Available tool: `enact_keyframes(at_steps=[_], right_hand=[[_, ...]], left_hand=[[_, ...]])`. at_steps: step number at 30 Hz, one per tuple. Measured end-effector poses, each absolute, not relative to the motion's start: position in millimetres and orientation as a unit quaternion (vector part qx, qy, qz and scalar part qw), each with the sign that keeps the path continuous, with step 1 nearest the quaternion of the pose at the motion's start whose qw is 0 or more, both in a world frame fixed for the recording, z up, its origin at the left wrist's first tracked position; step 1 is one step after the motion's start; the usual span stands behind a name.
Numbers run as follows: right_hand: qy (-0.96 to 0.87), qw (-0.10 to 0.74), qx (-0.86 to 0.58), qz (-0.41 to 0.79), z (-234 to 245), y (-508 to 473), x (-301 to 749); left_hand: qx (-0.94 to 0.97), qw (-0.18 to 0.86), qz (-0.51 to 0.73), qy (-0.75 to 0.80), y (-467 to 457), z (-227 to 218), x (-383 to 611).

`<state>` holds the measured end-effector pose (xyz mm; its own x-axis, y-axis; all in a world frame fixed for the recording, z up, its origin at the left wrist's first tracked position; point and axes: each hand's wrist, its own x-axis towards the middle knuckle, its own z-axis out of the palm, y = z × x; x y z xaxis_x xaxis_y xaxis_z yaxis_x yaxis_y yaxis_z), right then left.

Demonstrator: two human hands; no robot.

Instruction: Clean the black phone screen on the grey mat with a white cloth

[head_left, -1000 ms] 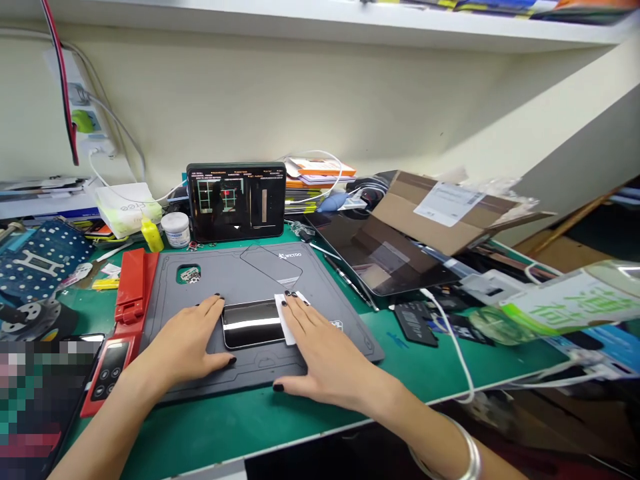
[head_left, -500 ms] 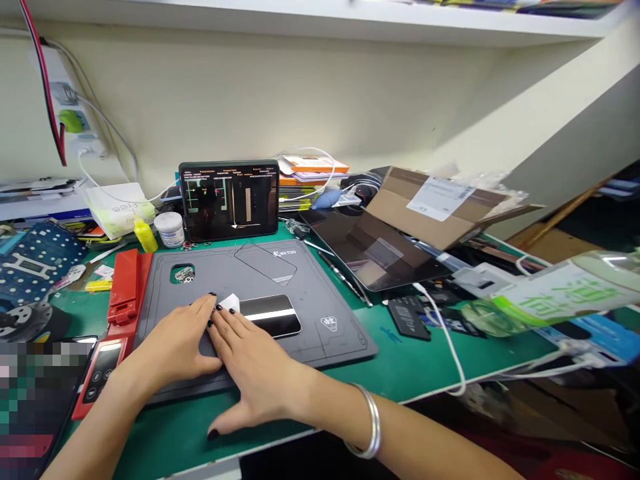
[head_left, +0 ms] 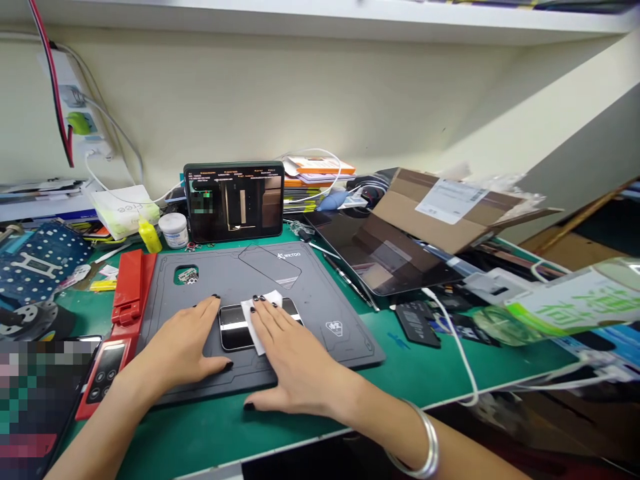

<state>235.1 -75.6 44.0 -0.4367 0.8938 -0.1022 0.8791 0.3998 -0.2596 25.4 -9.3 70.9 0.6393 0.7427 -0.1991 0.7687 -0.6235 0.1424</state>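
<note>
A black phone (head_left: 235, 327) lies screen up on a grey work mat (head_left: 320, 300) on the green bench. My left hand (head_left: 183, 343) rests flat on the mat, fingers apart, against the phone's left end. My right hand (head_left: 290, 357) lies flat over the phone's right half, fingers stretched out, pressing a small white wipe (head_left: 260, 313) onto the glass. A silver bangle (head_left: 423, 443) circles my right wrist. A loose glass screen protector (head_left: 273, 263) lies on the mat beyond the phone.
A tablet (head_left: 234, 201) stands propped behind the mat. A red tool (head_left: 127, 293) and red controller (head_left: 103, 373) lie left. A cardboard box (head_left: 440, 210), a dark laptop (head_left: 380, 257), a white cable (head_left: 453, 340) and clutter fill the right.
My right hand has slid the white wipe rightward from the phone's left end to its middle. One second ago it was at the right end. My left hand stayed put.
</note>
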Motion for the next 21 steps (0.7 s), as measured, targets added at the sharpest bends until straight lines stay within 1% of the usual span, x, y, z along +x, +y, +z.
enact_keyframes(at_steps=[6, 10, 16, 21], right_hand=[[-0.809, -0.001, -0.573, 0.130, 46.0, -86.8, 260.1], [-0.819, -0.018, -0.556, 0.140, 43.3, -94.1, 257.4], [-0.873, 0.037, -0.464, 0.147, 40.5, -90.1, 231.8], [-0.892, 0.059, -0.426, 0.138, 45.7, -76.4, 208.9]], left_hand=[[0.901, 0.103, -0.063, 0.417, -8.7, 73.4, 27.0], [0.903, 0.106, -0.054, 0.414, -9.2, 75.1, 28.8], [0.900, 0.110, -0.048, 0.418, -9.0, 70.7, 27.8], [0.903, 0.108, -0.033, 0.415, -7.3, 65.0, 25.9]])
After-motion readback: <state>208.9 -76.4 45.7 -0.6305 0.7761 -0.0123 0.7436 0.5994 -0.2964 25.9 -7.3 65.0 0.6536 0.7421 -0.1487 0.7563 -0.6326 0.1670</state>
